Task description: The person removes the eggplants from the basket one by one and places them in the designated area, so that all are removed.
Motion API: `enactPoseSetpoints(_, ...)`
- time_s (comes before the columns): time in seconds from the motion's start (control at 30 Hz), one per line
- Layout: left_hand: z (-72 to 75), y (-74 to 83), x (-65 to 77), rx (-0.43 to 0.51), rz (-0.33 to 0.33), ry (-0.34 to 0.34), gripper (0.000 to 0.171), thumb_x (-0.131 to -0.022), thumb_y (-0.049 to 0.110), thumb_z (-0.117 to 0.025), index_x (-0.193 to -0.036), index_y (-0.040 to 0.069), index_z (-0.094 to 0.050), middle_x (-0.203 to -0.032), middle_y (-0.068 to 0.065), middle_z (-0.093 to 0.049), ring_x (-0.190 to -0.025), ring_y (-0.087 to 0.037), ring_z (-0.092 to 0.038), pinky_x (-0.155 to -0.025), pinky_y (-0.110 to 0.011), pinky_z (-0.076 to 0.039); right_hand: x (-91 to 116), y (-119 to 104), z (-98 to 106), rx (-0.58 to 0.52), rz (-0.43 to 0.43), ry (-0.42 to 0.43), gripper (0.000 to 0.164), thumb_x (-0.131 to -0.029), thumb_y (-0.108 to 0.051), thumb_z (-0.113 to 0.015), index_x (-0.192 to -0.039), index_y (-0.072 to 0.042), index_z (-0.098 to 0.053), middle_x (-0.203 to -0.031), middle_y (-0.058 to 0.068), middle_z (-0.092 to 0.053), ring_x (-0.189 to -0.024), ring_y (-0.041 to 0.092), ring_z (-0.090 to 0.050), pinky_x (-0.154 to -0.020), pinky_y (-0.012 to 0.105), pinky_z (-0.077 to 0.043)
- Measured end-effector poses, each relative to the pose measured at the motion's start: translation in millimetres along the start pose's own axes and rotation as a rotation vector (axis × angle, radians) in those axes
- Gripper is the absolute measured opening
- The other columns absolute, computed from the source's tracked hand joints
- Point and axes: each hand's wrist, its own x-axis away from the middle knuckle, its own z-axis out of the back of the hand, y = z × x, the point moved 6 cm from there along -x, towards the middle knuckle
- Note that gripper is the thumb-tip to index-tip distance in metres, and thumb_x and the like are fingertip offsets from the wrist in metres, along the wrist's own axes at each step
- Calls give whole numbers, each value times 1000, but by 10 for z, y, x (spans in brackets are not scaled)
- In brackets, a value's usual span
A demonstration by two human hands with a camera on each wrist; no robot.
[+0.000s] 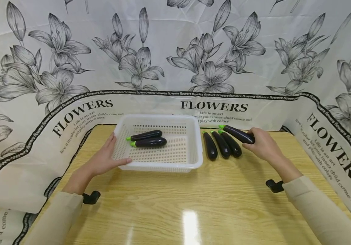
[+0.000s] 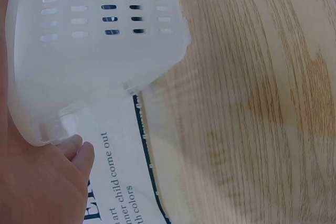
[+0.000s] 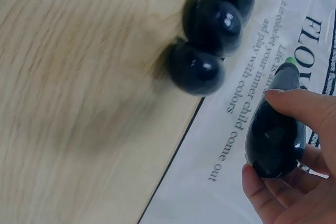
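My right hand [image 1: 262, 144] grips a dark purple eggplant [image 1: 239, 134] by its thick end, its green tip pointing left. In the right wrist view the thumb lies along this eggplant [image 3: 275, 135] and the fingers curl beneath it. Just left of the held one, three eggplants [image 1: 223, 145] lie side by side on the table. My left hand [image 1: 101, 156] holds the left end of a white plastic basket [image 1: 197, 143], thumb on the front rim. In the left wrist view, fingertips curl at the rim of the basket [image 2: 105, 61]. Two eggplants [image 1: 149, 142] lie inside it, toward the left.
The wood-grain table [image 1: 150, 204] stretches in front of the basket. A white cloth [image 1: 150, 102] with printed flowers and lettering hangs behind and along both sides. Black wrist mounts [image 1: 274, 186] stick out from both sleeves.
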Motion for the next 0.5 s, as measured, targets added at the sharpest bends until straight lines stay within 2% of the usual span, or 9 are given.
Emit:
enactPoseSetpoints(0.23, 17, 6, 7, 16, -7, 12, 130, -84, 70, -71, -162, 1, 7, -170, -15, 15, -156, -44, 0, -122, -64, -13, -49, 277, -58, 53, -48, -1, 55, -89, -19, -79, -126, 14, -54, -110, 34, -62, -90, 42, -61, -71, 54, -51)
enactPoseSetpoints(0.5, 4, 15, 8, 11, 0, 9, 128, -85, 69, -70, -163, 3, 7, -170, -15, 15, -156, -44, 0, -122, -64, -14, -129, 561, -234, 77, -119, -28, 52, -92, -20, -72, -130, 11, -53, -123, 37, -57, -109, 52, -58, -86, 66, -50)
